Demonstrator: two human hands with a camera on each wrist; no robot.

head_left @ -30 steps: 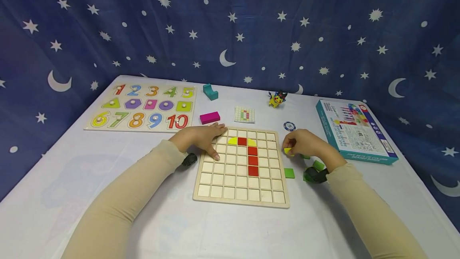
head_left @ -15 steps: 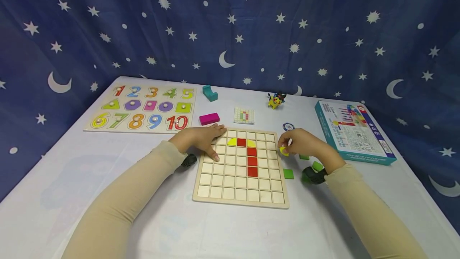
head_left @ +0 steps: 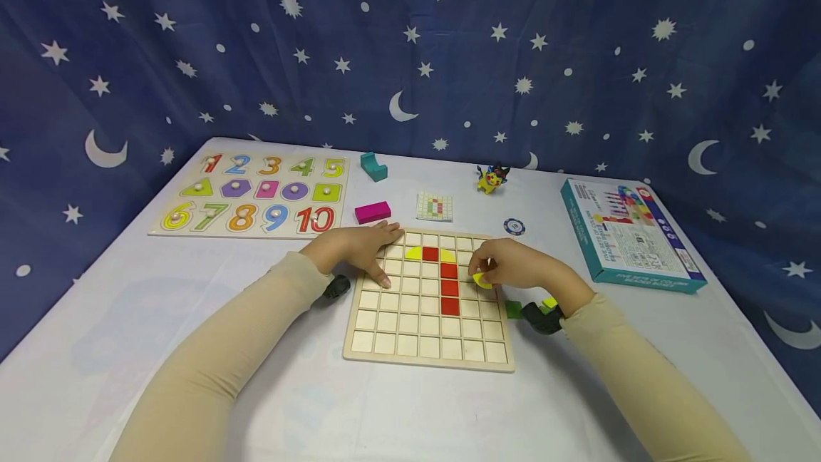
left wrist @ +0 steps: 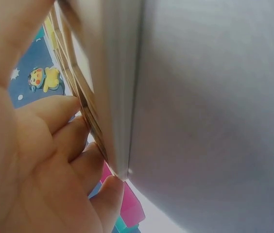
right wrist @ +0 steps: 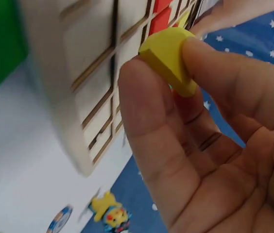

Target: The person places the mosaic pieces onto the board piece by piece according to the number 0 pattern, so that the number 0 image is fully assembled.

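A wooden grid board point(head_left: 428, 344) lies on the white table, with red squares point(head_left: 450, 287) in a column and yellow pieces point(head_left: 415, 253) beside a red square in its top row. My left hand point(head_left: 359, 248) rests flat on the board's upper left corner, fingers straight; the left wrist view shows the board's edge point(left wrist: 109, 97) against the fingers. My right hand point(head_left: 507, 266) hovers over the board's right side and pinches a yellow piece point(head_left: 481, 279) with a curved edge point(right wrist: 168, 56) between thumb and fingers.
Green pieces point(head_left: 513, 309) lie right of the board. A number puzzle point(head_left: 253, 194) is at the back left, a magenta block point(head_left: 373, 212), a teal block point(head_left: 373, 165), a pattern card point(head_left: 435, 207), a yellow toy figure point(head_left: 490, 178), a round chip point(head_left: 514, 226) and a game box point(head_left: 625, 234) around.
My right hand has moved left from the table beside the board to above the board's right columns, carrying the yellow piece. The left hand has stayed still.
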